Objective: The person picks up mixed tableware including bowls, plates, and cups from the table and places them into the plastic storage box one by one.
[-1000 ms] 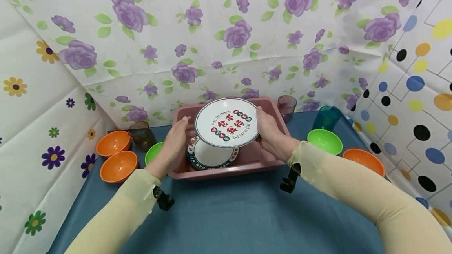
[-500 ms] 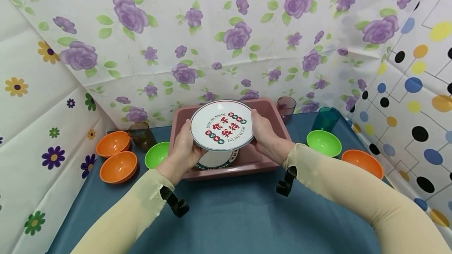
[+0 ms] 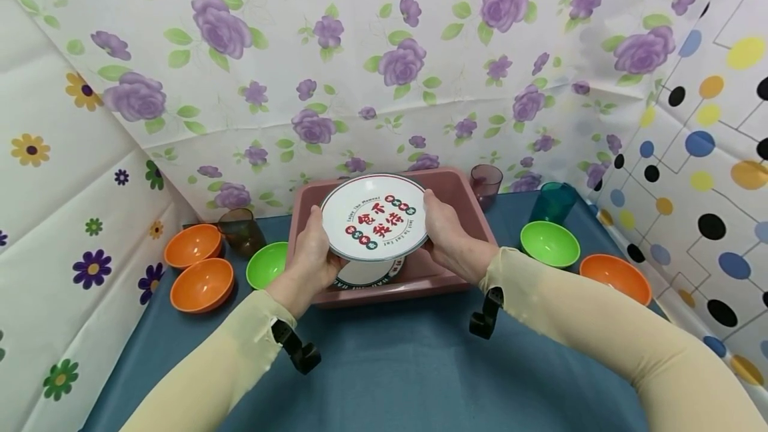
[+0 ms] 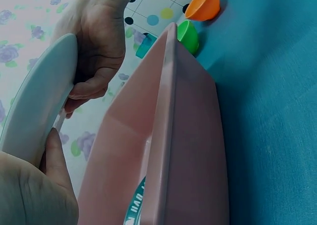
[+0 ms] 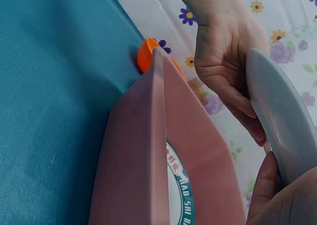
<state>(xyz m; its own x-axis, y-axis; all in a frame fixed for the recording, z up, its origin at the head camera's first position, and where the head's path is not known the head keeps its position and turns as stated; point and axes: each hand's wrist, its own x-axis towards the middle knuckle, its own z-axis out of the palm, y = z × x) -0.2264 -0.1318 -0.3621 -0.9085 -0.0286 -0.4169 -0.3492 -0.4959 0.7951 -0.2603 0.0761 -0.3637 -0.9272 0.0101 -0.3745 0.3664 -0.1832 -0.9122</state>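
Note:
A white plate (image 3: 375, 217) with red characters and a dark rim line is held above a pink basin (image 3: 414, 287). My left hand (image 3: 311, 255) grips its left edge, thumb near the top of the rim and fingers underneath. On the opposite edge, my right hand (image 3: 447, 232) holds it the same way. Both wrist views show the fingers curled beneath the pale underside of the plate (image 5: 280, 111). Inside the basin lies a second plate (image 3: 366, 273) with a green lettered border, partly hidden by the held one.
Left of the basin are two orange bowls (image 3: 201, 285), a brown cup (image 3: 241, 231) and a green bowl (image 3: 267, 264). To the right stand a pinkish cup (image 3: 486, 185), a teal cup (image 3: 553, 203), another green bowl (image 3: 550, 243) and an orange bowl (image 3: 615, 277). Patterned cloth walls surround the blue table (image 3: 402, 365).
My left hand has come in from beside the plate and taken hold of its left edge. The plate has shifted slightly left and toward me, my right hand moving with it.

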